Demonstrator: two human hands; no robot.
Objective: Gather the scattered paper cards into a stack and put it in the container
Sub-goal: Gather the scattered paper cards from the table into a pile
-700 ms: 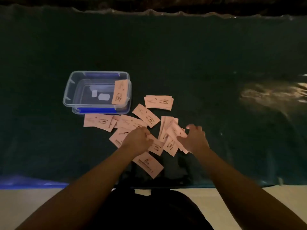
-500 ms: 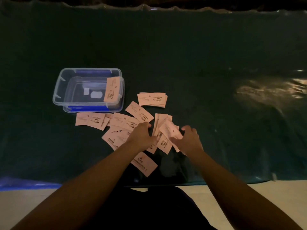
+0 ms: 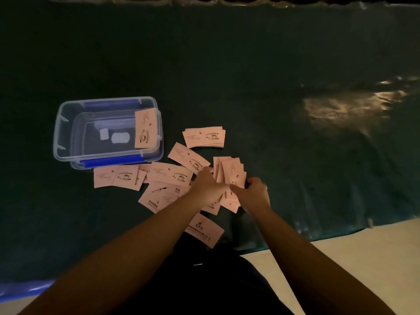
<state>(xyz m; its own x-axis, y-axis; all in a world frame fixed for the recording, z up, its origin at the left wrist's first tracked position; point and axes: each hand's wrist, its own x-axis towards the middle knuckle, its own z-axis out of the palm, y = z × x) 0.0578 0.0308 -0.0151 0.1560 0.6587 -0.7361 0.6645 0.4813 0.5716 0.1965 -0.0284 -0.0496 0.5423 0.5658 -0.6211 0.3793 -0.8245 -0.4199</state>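
Note:
Several pink paper cards (image 3: 175, 176) with a coffee-cup print lie scattered on a dark green table cover, just in front and to the right of a clear plastic container (image 3: 61, 123) with blue clips. One card (image 3: 145, 128) leans inside the container at its right end. My left hand (image 3: 208, 187) and my right hand (image 3: 254, 193) meet over a bunch of overlapping cards (image 3: 231, 172), pinching them from both sides. A separate small pile (image 3: 204, 137) lies further back, and a single card (image 3: 204, 229) lies near the table's front edge under my left forearm.
The dark green cover (image 3: 227, 64) spreads over the whole table, with a shiny glare patch (image 3: 347, 105) at the right. The front edge of the table (image 3: 295, 239) runs near my body, with pale floor (image 3: 363, 258) beyond it at the lower right.
My two hands have come together from apart, closing in on the bunch of cards between them. The view has also shifted slightly.

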